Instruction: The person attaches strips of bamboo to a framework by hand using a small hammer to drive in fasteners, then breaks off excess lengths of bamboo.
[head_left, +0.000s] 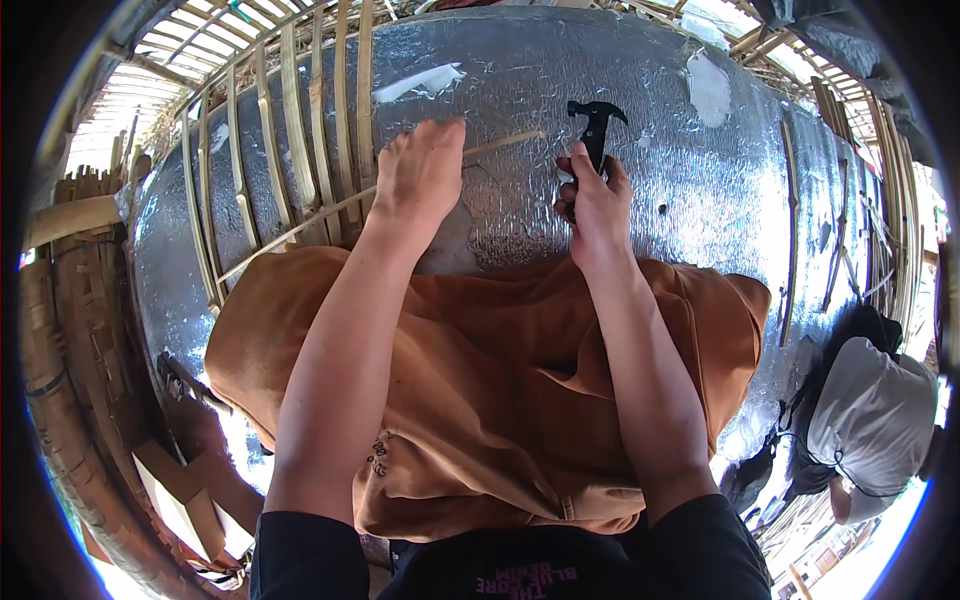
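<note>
My right hand (600, 205) is wrapped round the handle of a small black claw hammer (597, 118), whose head points away from me above the foil. My left hand (425, 165) is closed, knuckles up, over a thin bamboo strip (300, 230). The strip runs slantwise from the lower left, passes under that hand and comes out on its right side. Its left part crosses several upright bamboo slats (290, 110) lying side by side on a silver foil sheet (520, 70). My left fingertips are hidden beneath the hand.
Brown trousers (480, 380) cover my legs on the foil. Bundled bamboo (85, 350) lines the left side, near an open cardboard box (180, 490). At the right is a rounded white cloth shape (865, 415), apparently a person. Pale torn patches (708, 88) mark the foil.
</note>
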